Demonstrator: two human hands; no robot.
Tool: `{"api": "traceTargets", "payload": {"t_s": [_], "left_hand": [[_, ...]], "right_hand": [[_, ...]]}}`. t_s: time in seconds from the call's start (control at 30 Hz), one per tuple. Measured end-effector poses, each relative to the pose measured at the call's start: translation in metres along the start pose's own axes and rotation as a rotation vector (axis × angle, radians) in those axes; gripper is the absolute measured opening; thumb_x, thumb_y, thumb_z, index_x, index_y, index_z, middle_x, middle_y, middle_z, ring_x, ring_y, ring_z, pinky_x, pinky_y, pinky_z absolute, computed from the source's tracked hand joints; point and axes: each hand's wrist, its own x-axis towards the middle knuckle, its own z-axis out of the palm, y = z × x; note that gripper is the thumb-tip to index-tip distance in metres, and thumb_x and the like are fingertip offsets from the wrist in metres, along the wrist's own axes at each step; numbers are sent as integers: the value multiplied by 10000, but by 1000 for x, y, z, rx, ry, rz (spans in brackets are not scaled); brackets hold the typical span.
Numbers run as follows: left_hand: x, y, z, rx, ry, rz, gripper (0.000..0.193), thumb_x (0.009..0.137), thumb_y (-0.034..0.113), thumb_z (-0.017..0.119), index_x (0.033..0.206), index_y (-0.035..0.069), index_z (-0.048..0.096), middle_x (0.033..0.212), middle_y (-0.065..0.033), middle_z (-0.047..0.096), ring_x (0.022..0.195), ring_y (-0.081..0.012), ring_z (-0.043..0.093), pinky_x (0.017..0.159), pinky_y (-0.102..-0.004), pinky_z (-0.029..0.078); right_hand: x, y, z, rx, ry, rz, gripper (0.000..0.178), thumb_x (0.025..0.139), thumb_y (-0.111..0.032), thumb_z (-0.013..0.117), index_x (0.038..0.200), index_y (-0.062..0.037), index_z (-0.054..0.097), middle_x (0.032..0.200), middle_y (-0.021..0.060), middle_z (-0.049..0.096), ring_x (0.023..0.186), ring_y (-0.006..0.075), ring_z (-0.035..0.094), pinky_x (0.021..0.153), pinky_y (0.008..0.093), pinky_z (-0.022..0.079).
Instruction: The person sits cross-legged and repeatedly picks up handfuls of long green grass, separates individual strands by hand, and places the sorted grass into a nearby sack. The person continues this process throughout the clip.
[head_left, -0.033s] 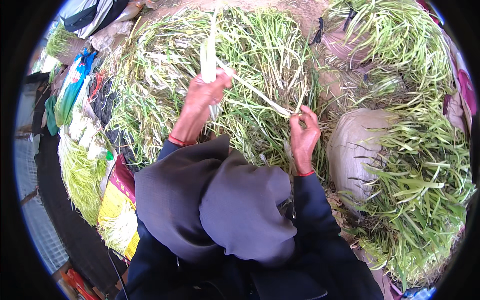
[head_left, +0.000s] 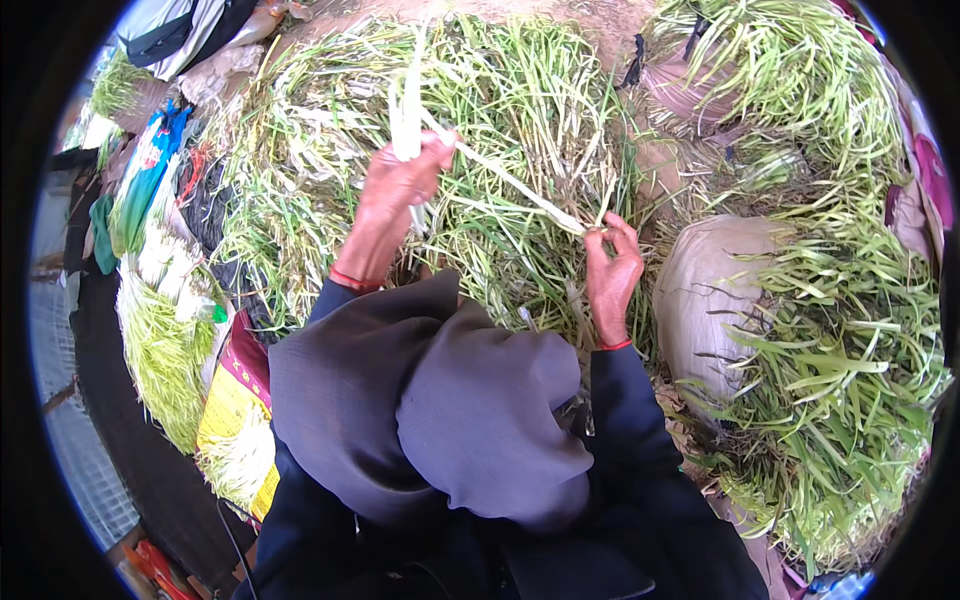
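My left hand [head_left: 400,182] is closed around a small bunch of pale stalks [head_left: 406,120] that look like garlic greens. Their whitish upper part points away from me, and short ends show below the fist. One long pale stalk [head_left: 515,183] stretches down to my right hand [head_left: 613,268], whose thumb and fingertips pinch its end. A thin leaf strip [head_left: 606,200] sticks up beside those fingertips. Beneath both hands spreads a large heap of loose green and straw-coloured stalks [head_left: 500,110], tangled together.
On the right, a pale stuffed sack [head_left: 715,290] sits against a pile of broad green leaves [head_left: 850,350]. Another leafy pile [head_left: 800,80] lies at the far right. To my left are neater bundles of stalks [head_left: 160,340] and a yellow and dark red printed bag [head_left: 235,400].
My left hand has shifted slightly left with its bunch. The right hand has barely moved and keeps its pinch on the stalk.
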Motion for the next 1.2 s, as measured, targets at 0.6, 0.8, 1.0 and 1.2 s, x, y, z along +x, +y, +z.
{"api": "traceTargets", "payload": {"t_s": [0.6, 0.8, 1.0, 1.2], "left_hand": [[6, 57, -48, 118, -61, 126, 234, 993, 248, 586, 1088, 36, 610, 975, -29, 635, 475, 17, 304, 400, -147, 258], [0, 15, -27, 38, -255, -7, 207, 999, 206, 568, 1081, 20, 603, 1010, -96, 659, 469, 20, 322, 409, -149, 271], [-5, -1, -19, 32, -260, -60, 230, 1005, 223, 563, 1100, 15, 593, 982, -87, 653, 467, 12, 308, 412, -158, 267], [-2, 0, -22, -19, -279, -45, 242, 1023, 237, 531, 1119, 19, 577, 967, -70, 635, 470, 13, 293, 412, -156, 261]], "right_hand": [[-3, 94, -68, -653, -66, -230, 265, 774, -161, 789, 935, -20, 633, 941, 123, 619, 879, 328, 609, 786, 412, 487], [-8, 30, -91, -787, -290, -303, 185, 801, -127, 767, 845, -10, 632, 902, 115, 614, 742, 294, 618, 644, 381, 499], [-21, -33, -70, -40, -536, -194, 151, 938, -91, 624, 1038, 21, 642, 1023, 128, 658, 865, 219, 645, 769, 323, 527], [-33, -66, -51, 307, -1009, 116, 283, 1036, -208, 488, 1109, 14, 647, 879, 33, 648, 667, 87, 531, 628, 249, 467]]}}
